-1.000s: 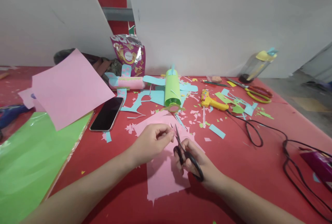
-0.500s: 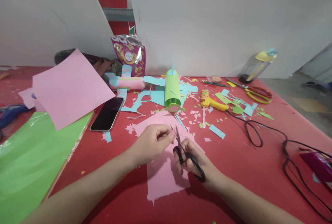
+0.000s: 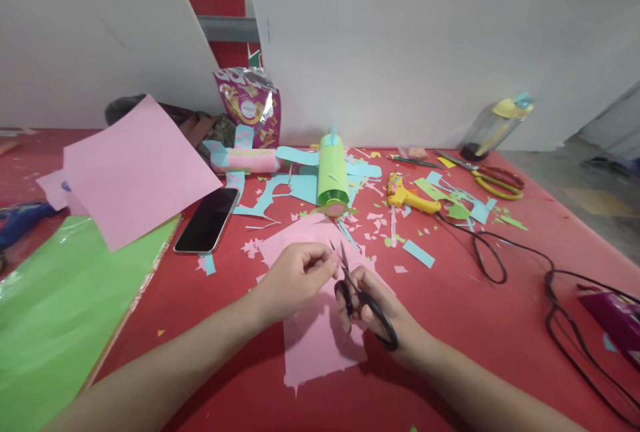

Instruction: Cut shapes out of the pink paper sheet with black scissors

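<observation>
My right hand point(image 3: 373, 302) grips a pair of black-handled scissors point(image 3: 381, 322), its fingers through the loops and the blades parted, pointing away from me. Just left of the blades, my left hand point(image 3: 303, 279) is closed in a pinch; a tiny bit of pink paper seems to be between thumb and fingertip, mostly hidden. Beneath both hands lies a pink paper sheet point(image 3: 320, 352) with jagged cut edges. A green paper tube plane point(image 3: 331, 169) with blue wings and a propeller stands just beyond the hands. To its left is a pink paper plane point(image 3: 254, 160).
Left are a phone point(image 3: 207, 222), a pink sheet point(image 3: 145, 172) and a green packet point(image 3: 60, 312). A yellow glue gun point(image 3: 413, 200), its black cord point(image 3: 500, 239), larger scissors point(image 3: 500, 182) and a bottle point(image 3: 495, 129) lie right. Paper scraps litter the red table; a snack bag point(image 3: 250, 109) stands behind.
Both hands have shifted very slightly to the right, along with the scissors. The scissor blades stay parted, and the things on the table have not moved.
</observation>
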Action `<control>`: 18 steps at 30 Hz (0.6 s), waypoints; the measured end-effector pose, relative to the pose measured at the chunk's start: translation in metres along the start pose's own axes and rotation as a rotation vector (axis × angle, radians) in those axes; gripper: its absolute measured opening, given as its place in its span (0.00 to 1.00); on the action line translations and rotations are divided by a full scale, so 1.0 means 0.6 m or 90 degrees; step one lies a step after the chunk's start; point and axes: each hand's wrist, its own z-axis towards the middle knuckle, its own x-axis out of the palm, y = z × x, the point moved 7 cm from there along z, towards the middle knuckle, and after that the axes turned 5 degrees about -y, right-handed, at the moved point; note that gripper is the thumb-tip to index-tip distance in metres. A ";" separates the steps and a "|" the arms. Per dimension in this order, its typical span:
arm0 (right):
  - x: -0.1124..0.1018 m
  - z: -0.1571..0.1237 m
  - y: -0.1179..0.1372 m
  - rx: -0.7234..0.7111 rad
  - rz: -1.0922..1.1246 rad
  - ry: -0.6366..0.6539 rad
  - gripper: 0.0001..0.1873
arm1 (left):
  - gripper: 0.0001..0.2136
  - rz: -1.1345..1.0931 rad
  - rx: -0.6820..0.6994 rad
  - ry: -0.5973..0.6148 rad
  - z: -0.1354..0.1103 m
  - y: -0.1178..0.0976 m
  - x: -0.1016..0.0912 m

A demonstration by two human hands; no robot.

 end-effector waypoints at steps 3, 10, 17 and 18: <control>0.000 -0.001 -0.002 -0.011 0.010 0.017 0.20 | 0.12 -0.032 -0.003 -0.010 0.000 0.002 0.003; -0.004 -0.001 -0.011 -0.009 0.030 0.024 0.19 | 0.11 -0.109 -0.031 -0.046 -0.003 0.011 0.010; -0.004 -0.001 -0.013 -0.005 0.036 0.023 0.18 | 0.12 -0.133 -0.033 -0.085 -0.005 0.015 0.014; -0.004 -0.001 -0.013 -0.004 0.033 0.021 0.18 | 0.12 -0.144 -0.035 -0.087 -0.006 0.016 0.015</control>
